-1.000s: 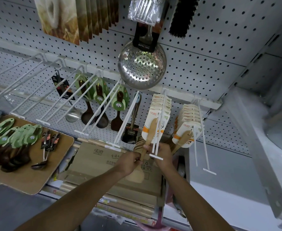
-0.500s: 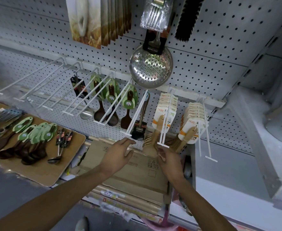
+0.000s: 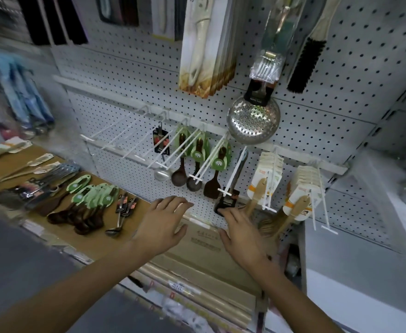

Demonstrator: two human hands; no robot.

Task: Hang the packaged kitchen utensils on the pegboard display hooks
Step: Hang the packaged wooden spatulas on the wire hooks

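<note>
Both hands hover palm-down before the pegboard [image 3: 317,121], empty: the left hand [image 3: 162,225] with fingers spread wide, the right hand [image 3: 241,235] with fingers loosely extended. Packaged wooden spatulas [image 3: 264,181] hang on hooks at the right hand's one o'clock, while green-carded spoons [image 3: 89,200] lie on a cardboard sheet [image 3: 60,233] at the left hand's nine o'clock.

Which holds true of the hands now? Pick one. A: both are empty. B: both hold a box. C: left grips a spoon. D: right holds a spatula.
A: the left hand and right hand hover open, fingers spread, holding nothing.
</note>
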